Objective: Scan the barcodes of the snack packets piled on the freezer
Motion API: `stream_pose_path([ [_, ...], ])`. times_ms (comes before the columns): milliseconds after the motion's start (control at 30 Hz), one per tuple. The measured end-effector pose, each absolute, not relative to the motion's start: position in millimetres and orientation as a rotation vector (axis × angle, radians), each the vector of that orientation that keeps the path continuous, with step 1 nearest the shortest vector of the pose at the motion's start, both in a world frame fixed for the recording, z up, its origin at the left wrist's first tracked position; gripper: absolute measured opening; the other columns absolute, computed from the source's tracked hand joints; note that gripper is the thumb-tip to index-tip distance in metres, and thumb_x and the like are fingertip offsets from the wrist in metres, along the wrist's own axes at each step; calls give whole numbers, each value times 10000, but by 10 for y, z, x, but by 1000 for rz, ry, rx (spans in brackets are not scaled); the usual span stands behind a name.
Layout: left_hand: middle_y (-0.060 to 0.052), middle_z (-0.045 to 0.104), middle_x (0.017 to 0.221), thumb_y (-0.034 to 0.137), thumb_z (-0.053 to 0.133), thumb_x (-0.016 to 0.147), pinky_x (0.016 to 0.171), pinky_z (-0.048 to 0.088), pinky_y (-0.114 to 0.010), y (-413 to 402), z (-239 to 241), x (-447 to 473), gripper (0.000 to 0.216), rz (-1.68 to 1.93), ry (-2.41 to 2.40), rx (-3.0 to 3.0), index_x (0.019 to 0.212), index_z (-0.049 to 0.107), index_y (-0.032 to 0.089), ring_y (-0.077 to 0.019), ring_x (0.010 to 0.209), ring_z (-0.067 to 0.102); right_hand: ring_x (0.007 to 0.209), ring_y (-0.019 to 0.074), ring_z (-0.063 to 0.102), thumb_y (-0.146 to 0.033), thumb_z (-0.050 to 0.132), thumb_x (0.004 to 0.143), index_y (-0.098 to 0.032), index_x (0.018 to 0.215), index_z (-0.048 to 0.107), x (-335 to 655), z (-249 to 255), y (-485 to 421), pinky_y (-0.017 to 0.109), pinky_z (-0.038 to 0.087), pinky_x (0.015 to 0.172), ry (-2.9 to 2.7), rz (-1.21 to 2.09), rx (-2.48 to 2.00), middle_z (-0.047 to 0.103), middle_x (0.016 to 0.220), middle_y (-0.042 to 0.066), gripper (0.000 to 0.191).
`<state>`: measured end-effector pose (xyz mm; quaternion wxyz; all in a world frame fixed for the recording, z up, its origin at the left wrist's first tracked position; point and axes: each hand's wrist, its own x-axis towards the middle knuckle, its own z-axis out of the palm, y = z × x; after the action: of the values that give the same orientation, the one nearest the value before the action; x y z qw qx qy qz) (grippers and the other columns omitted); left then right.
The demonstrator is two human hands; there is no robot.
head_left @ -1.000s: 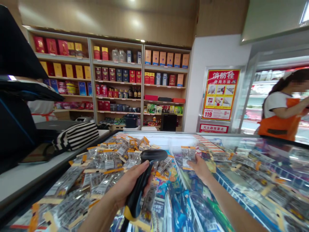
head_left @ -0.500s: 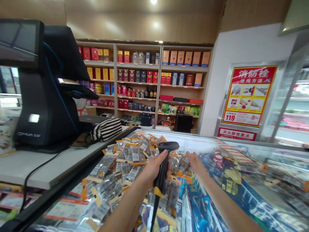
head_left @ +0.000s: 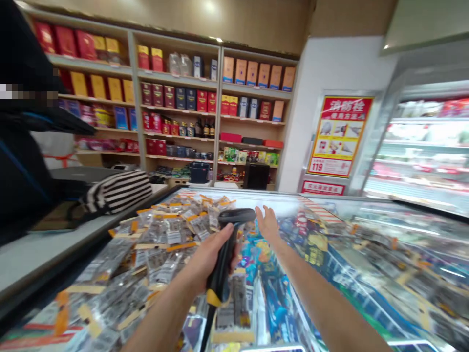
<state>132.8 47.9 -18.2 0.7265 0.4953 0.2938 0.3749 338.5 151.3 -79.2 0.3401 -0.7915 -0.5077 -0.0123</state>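
My left hand [head_left: 216,249] is wrapped round the grip of a black barcode scanner [head_left: 223,259] with a yellow ring near its cable end. The scanner's head points up and to the right, above the glass lid. To its right, my right hand [head_left: 268,222] reaches forward with fingers apart and stretched upward, with no object visible in it. Left of and below the scanner lies a heap of small clear packets [head_left: 172,232] with orange and tan strips. Blue packages [head_left: 269,288] show through the glass between my forearms.
A striped pouch [head_left: 119,190] lies on the counter [head_left: 22,278] at left, beside the dark till [head_left: 22,161]. Shelves of boxes [head_left: 170,95] stand behind, with a red notice [head_left: 340,137] on the wall. More packets [head_left: 388,259] lie on the right.
My view has moved closer and turned a little to the right. My right hand has lifted, its fingers now pointing up; the packets beside it are gone from between my hands. The scanner stays in my left hand.
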Motion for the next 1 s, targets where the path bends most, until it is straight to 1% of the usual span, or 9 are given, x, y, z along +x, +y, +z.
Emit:
stream_pose_path([
  [67, 15, 503, 490, 483, 468, 695, 363, 334, -172, 474, -180, 1345, 358, 799, 638, 1101, 629, 515, 134, -58, 367, 423, 1157, 287, 295, -516, 191, 775, -205, 1209, 358, 3844, -782, 1385, 507, 254, 871, -1251, -201, -2195, 272, 1311, 128, 560],
  [167, 24, 512, 512, 457, 488, 695, 359, 337, -173, 451, -177, 1358, 312, 808, 654, 1074, 703, 527, 147, -58, 367, 419, 1178, 305, 242, -482, 240, 776, -213, 1184, 391, 4589, -826, 1133, 536, 207, 877, -1173, -398, -2413, 292, 1294, 132, 511],
  [333, 26, 508, 511, 461, 507, 680, 363, 345, -180, 409, -194, 1378, 318, 812, 712, 1040, 725, 532, 147, -62, 370, 423, 1141, 321, 306, -499, 240, 767, -233, 1189, 385, 5334, -937, 1044, 588, 185, 849, -1203, -316, -2527, 346, 1265, 129, 519],
  [467, 22, 505, 511, 466, 513, 674, 365, 342, -190, 415, -212, 1392, 332, 791, 732, 1035, 763, 539, 147, -72, 374, 428, 1082, 324, 387, -478, 262, 773, -249, 1059, 514, 5339, -983, 1127, 608, 169, 836, -1391, -205, -2416, 445, 1196, 105, 444],
  [533, 21, 506, 517, 464, 516, 673, 367, 342, -190, 420, -214, 1388, 332, 781, 730, 1030, 768, 539, 147, -72, 377, 429, 1009, 293, 460, -442, 280, 782, -239, 950, 574, 5241, -985, 1108, 559, 229, 833, -1472, -185, -2322, 535, 1085, 94, 395],
  [600, 20, 503, 513, 464, 511, 677, 368, 343, -187, 421, -212, 1376, 332, 783, 724, 1039, 743, 539, 140, -67, 373, 425, 936, 246, 511, -425, 296, 782, -224, 846, 598, 5119, -978, 1044, 453, 318, 804, -1572, -176, -2211, 596, 955, 72, 369],
  [700, 15, 507, 515, 470, 493, 688, 363, 341, -183, 418, -208, 1359, 343, 781, 688, 1060, 729, 540, 133, -65, 372, 427, 790, 202, 558, -471, 324, 757, -202, 706, 591, 4928, -955, 928, 318, 382, 689, -1674, -177, -2144, 620, 768, 53, 382],
  [867, 20, 513, 523, 466, 473, 703, 355, 333, -176, 429, -212, 1361, 343, 777, 655, 1059, 799, 540, 144, -68, 375, 439, 753, 217, 563, -461, 522, 619, -172, 796, 584, 4668, -907, 884, 279, 379, 611, -1509, -183, -2184, 620, 764, 73, 344],
  [1000, 17, 518, 525, 462, 466, 710, 359, 337, -180, 453, -236, 1358, 349, 776, 636, 1074, 812, 538, 137, -66, 370, 438, 615, 186, 549, -389, 539, 592, -176, 618, 554, 4514, -865, 898, 254, 356, 538, -1558, 54, -2123, 581, 592, 31, 215],
])
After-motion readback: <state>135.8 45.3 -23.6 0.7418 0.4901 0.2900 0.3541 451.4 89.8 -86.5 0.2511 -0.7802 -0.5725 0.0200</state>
